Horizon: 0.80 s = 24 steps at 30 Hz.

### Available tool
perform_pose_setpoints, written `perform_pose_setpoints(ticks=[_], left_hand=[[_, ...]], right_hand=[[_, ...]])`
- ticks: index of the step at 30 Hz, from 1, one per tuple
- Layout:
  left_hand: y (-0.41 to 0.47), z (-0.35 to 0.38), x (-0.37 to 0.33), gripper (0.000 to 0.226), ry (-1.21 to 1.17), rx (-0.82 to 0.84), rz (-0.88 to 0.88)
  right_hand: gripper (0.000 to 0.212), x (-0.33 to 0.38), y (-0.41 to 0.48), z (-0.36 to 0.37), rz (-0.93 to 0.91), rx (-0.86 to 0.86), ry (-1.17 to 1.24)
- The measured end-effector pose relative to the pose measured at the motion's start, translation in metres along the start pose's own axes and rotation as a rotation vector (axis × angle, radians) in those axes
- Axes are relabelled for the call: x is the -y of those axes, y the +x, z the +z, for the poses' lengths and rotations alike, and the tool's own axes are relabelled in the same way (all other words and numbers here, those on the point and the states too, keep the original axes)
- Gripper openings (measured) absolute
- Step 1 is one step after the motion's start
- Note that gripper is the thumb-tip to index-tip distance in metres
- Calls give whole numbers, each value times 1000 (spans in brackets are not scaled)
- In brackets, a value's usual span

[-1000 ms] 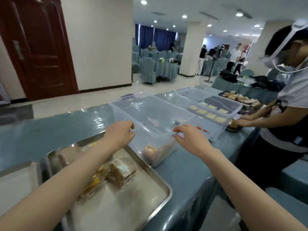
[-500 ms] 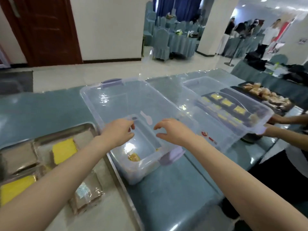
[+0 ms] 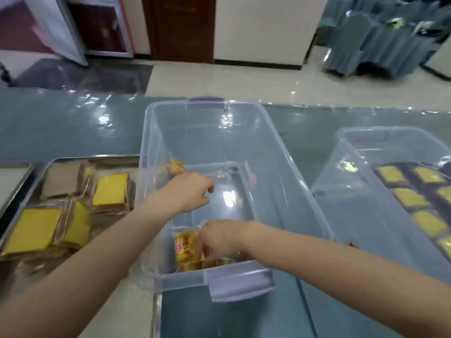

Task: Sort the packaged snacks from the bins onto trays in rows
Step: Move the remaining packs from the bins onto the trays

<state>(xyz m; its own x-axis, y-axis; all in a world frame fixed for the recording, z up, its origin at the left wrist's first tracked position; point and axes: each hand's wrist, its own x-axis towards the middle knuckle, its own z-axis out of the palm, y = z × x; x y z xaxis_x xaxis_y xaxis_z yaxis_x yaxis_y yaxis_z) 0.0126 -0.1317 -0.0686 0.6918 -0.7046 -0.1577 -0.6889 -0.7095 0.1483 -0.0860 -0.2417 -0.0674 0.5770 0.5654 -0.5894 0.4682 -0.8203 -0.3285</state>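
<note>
A clear plastic bin (image 3: pixel 280 152) with lilac handles stands in front of me, and both my hands are inside it. My right hand (image 3: pixel 219 237) is at the near end, fingers closed down on a yellow snack packet (image 3: pixel 186 248) that lies on the bin floor. My left hand (image 3: pixel 189 192) hovers mid-bin with its fingers loosely apart and nothing in them. Just behind it, another snack packet (image 3: pixel 175 166) leans on the left wall. To the left, a metal tray (image 3: pixel 73 159) holds wrapped yellow cakes (image 3: pixel 111 190) and brown cakes (image 3: pixel 62 179) side by side.
A second clear bin (image 3: pixel 380 132) stands to the right; through its wall I see a dark tray with rows of yellow cakes (image 3: pixel 410 198). The table (image 3: pixel 73 128) has a glossy teal cover. Another tray's edge (image 3: pixel 14 176) shows at far left. Covered chairs (image 3: pixel 380 40) stand beyond.
My view has tilted down onto the bin. Both hands went from the bin's near rim down inside it, and the right hand has closed on the yellow packet.
</note>
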Motion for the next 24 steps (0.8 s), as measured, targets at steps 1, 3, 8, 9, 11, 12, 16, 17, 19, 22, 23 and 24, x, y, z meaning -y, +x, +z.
perform_pose_setpoints(ticks=[1, 3, 8, 9, 11, 12, 16, 17, 19, 22, 23, 24], left_hand=[[0, 1, 1, 28, 3, 4, -25], [0, 3, 3, 27, -7, 21, -84], [-4, 6, 7, 25, -58, 38, -172], [-4, 5, 6, 25, -61, 32, -180], [-3, 4, 5, 26, -80, 20, -202], [-2, 3, 5, 26, -98, 10, -217], [10, -2, 7, 31, -194, -61, -300], [15, -2, 6, 35, -232, -69, -345], [26, -3, 5, 42, -380, -67, -466], [38, -1, 4, 31, -764, -44, -639], [40, -1, 6, 30, -821, -34, -657], [42, -1, 7, 32, -862, -36, -666]], right_hand=[[27, -3, 3, 2, -15, 7, -16], [25, -9, 10, 6, -27, 13, -36], [20, -36, 12, -6, 27, -90, 4], [19, -45, 8, -14, 59, -139, 48], [18, -65, -2, -29, 119, -253, 111], [18, -75, -6, -36, 152, -305, 121], [19, -95, -6, -48, 304, -483, 4], [20, -97, -3, -50, 324, -523, -1], [21, -98, 4, -51, 338, -591, 0], [21, -100, 9, -49, 324, -631, -13], [20, -100, 11, -48, 306, -637, -9], [18, -100, 12, -46, 282, -642, -3]])
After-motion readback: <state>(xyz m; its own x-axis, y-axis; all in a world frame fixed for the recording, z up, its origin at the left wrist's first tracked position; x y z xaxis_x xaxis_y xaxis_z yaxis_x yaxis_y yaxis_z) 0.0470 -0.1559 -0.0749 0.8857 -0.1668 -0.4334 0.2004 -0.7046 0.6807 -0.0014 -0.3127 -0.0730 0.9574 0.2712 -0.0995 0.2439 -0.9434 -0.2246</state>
